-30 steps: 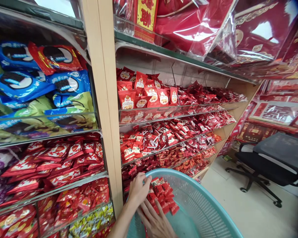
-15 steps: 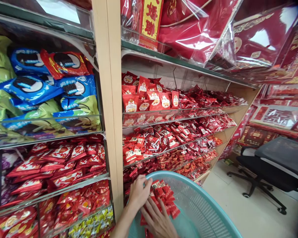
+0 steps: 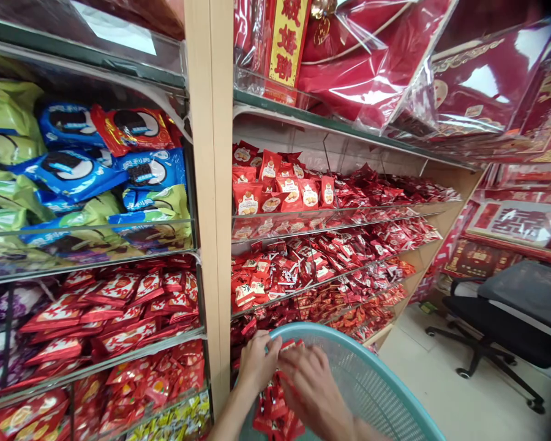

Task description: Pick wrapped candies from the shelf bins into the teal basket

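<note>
A teal mesh basket point(image 3: 371, 373) sits low in front of me, tipped against the shelves. Small red snack packets point(image 3: 275, 410) lie in a heap at its near left side. My left hand point(image 3: 257, 361) curls over the basket's rim beside the wooden shelf post, its fingers closed on the rim and the packets there. My right hand point(image 3: 312, 386) lies over the heap, fingers bent down around several red packets; what exactly it grips is hidden under the hand.
Glass-fronted shelves hold red candy packets point(image 3: 321, 257) on the right of a wooden post point(image 3: 211, 202); blue, green and red biscuit bags point(image 3: 96, 177) fill the left bay. Red gift packs point(image 3: 395, 55) lie on top. A black office chair point(image 3: 509, 318) stands on the floor at right.
My right hand has moved up and forward over the packets, from lying flat below them to covering them. The view has shifted slightly left and down. The left hand has stayed at the rim.
</note>
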`<action>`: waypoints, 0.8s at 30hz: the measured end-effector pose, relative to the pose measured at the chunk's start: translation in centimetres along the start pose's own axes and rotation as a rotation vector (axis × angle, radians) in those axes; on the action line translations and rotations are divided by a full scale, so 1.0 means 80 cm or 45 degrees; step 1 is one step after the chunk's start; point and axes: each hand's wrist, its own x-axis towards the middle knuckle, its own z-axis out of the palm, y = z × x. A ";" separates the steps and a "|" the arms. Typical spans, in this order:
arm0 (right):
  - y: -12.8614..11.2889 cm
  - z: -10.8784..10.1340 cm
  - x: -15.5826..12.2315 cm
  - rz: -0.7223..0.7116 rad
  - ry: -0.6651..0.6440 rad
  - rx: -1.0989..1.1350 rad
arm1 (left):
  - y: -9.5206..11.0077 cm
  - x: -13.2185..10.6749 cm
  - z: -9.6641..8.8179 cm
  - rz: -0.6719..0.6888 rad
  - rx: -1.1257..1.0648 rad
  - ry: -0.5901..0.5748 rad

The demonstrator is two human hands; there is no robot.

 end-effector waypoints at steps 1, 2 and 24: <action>0.007 -0.012 0.025 0.078 0.006 0.030 | 0.001 0.000 0.001 -0.001 0.014 -0.006; 0.013 -0.022 0.050 0.160 0.010 0.054 | 0.001 0.000 0.002 -0.009 0.030 -0.011; 0.013 0.007 0.237 0.555 -0.437 0.134 | 0.005 -0.001 0.006 -0.018 0.001 -0.005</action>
